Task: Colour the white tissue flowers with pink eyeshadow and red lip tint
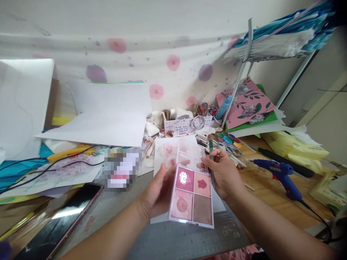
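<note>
My left hand (157,193) holds an open makeup palette (193,195) from behind; it has several pink and brown pans and a clear lid tipped back. My right hand (223,173) grips the palette's right edge with the thumb on the lid, and a thin green stick (211,159) is pinched between its fingers. Both hands are closed around these things above a grey cutting mat (173,238).
A blue glue gun (282,175) lies on the wooden table at right. A dark phone (62,224) lies at lower left. White paper sheets (108,115), black cables, scissors, pens and small jars crowd the back. A rack with stacked fabric (282,36) stands at upper right.
</note>
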`<state>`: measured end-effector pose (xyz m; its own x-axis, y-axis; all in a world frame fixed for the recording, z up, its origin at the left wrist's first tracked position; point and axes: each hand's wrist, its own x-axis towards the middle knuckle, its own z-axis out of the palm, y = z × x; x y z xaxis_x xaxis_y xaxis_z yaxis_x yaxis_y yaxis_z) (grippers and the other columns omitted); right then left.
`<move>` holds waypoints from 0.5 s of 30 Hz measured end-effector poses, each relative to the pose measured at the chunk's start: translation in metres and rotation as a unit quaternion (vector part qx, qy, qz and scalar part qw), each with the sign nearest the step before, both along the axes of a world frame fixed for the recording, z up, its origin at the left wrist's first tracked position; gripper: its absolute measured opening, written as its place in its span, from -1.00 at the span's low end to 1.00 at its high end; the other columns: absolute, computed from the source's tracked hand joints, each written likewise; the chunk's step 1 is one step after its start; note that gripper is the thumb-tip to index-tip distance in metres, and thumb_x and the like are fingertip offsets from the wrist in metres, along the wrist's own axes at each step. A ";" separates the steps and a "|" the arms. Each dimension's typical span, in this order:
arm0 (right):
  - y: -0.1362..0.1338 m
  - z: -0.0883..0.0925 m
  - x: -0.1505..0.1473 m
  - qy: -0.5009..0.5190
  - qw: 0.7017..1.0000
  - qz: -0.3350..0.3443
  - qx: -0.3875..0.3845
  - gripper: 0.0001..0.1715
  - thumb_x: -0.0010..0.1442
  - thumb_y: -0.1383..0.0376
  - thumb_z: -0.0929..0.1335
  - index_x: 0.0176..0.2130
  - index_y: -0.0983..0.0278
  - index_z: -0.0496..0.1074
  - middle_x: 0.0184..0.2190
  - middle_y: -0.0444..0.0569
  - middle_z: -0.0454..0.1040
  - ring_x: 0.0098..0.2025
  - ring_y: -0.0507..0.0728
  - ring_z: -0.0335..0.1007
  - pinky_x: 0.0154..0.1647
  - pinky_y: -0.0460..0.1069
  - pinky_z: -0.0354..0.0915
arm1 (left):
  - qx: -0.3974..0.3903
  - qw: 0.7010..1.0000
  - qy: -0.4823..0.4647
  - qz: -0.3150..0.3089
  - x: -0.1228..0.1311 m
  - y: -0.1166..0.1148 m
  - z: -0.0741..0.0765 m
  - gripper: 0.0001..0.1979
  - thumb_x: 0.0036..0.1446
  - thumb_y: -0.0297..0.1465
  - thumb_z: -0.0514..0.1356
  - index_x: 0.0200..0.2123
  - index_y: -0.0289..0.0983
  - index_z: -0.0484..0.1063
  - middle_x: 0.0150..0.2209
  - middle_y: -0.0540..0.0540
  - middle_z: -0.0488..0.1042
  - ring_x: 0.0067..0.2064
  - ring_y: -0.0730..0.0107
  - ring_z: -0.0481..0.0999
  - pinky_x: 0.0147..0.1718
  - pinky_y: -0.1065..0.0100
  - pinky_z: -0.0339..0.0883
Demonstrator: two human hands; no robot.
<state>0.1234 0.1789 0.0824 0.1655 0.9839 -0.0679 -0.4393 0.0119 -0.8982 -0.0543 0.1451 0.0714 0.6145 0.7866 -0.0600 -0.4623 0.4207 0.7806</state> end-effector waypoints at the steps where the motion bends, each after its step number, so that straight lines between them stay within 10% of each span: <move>1: 0.001 0.000 -0.002 0.001 1.000 -0.010 0.002 -0.38 -0.28 0.28 0.56 -0.34 0.16 0.15 -0.57 -0.37 0.33 -0.59 0.03 0.45 -0.58 -0.12 0.28 | -0.010 0.998 -0.032 -0.047 0.001 -0.002 -0.002 -0.22 0.07 0.21 0.03 0.16 -0.21 0.34 -0.06 -0.27 0.57 -0.02 -0.08 0.54 -0.07 0.03 0.33; 6: 0.007 -0.004 -0.010 -0.009 1.000 -0.009 -0.007 -0.47 -0.18 0.27 0.53 -0.34 0.16 0.18 -0.61 -0.35 0.34 -0.58 0.06 0.45 -0.65 -0.14 0.20 | -0.038 0.985 -0.110 -0.124 0.002 -0.002 -0.006 -0.14 0.06 0.25 -0.04 0.08 -0.34 0.44 -0.02 -0.34 0.56 -0.03 -0.08 0.56 -0.04 0.07 0.32; 15: 0.009 0.003 0.042 -0.026 0.997 0.063 -0.029 -0.66 -0.14 0.28 0.49 -0.27 0.28 0.53 -0.47 -0.05 0.56 -0.32 0.11 0.52 -0.27 0.00 0.39 | -0.015 0.990 0.111 0.087 -0.047 0.025 0.019 -0.49 0.18 -0.04 0.18 0.02 -0.29 0.49 -0.16 -0.21 0.63 -0.22 0.14 0.63 -0.19 0.22 0.46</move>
<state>0.1656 0.1876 0.0856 0.0462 0.9917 -0.1196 -0.3876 -0.0926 -0.9172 -0.1015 0.1697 0.0905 0.4382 0.8755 -0.2034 -0.3495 0.3745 0.8588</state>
